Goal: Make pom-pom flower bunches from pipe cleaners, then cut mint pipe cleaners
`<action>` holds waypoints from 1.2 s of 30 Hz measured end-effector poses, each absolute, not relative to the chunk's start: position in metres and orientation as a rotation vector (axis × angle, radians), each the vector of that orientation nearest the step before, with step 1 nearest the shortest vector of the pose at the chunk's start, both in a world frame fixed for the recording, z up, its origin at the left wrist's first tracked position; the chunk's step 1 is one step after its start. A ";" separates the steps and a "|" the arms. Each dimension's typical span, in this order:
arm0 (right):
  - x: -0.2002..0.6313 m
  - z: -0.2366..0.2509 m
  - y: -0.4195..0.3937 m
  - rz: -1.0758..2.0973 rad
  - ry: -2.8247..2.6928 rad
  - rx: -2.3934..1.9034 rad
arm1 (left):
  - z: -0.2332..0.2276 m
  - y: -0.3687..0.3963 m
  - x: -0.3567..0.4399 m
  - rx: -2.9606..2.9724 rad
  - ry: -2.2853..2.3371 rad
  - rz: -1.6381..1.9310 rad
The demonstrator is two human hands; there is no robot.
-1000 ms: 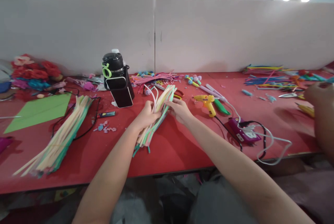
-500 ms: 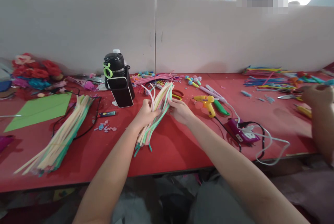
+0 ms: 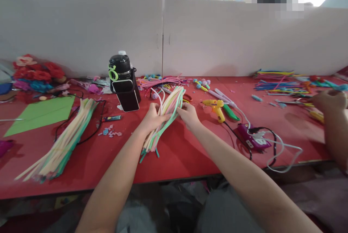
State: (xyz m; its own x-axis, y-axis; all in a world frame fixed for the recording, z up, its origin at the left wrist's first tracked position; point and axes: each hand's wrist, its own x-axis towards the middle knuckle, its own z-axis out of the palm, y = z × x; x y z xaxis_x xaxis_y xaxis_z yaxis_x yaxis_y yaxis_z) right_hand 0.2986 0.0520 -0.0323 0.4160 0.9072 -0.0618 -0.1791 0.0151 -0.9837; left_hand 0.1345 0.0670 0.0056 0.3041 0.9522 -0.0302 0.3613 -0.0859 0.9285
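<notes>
A bundle of pastel pipe cleaners (image 3: 156, 137), in cream, pink and mint green, slants over the red table. My left hand (image 3: 153, 120) is wrapped round its middle from the left. At its right side, my right hand (image 3: 188, 114) pinches mint green stems near the upper end. Two white-pink stems stick out apart from the rest above my left thumb. The far fingers of both hands are partly hidden by the bundle. Another bundle of cream and green pipe cleaners (image 3: 65, 140) lies on the table to the left.
A black bottle (image 3: 126, 88) stands behind my left hand. To the right lie a yellow glue gun (image 3: 216, 109), a green-handled tool (image 3: 231, 112) and a purple power strip (image 3: 252, 138) with loose cables. Another person's hand (image 3: 330, 100) is at the far right. Green paper (image 3: 40, 115) lies left.
My right hand has shifted slightly right, and its fingers have curled into a pinch. The mint green stems bow outward to the right with it. My left hand keeps its hold.
</notes>
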 end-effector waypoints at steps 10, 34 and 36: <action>0.292 -0.026 0.048 1.039 -0.697 -1.238 | 0.006 0.068 0.135 1.740 1.266 0.781; 0.297 0.012 0.038 1.402 -0.649 -0.909 | 0.001 0.076 0.131 1.899 1.481 0.613; 0.302 0.024 0.036 1.469 -0.590 -0.806 | 0.001 0.077 0.130 1.901 1.494 0.601</action>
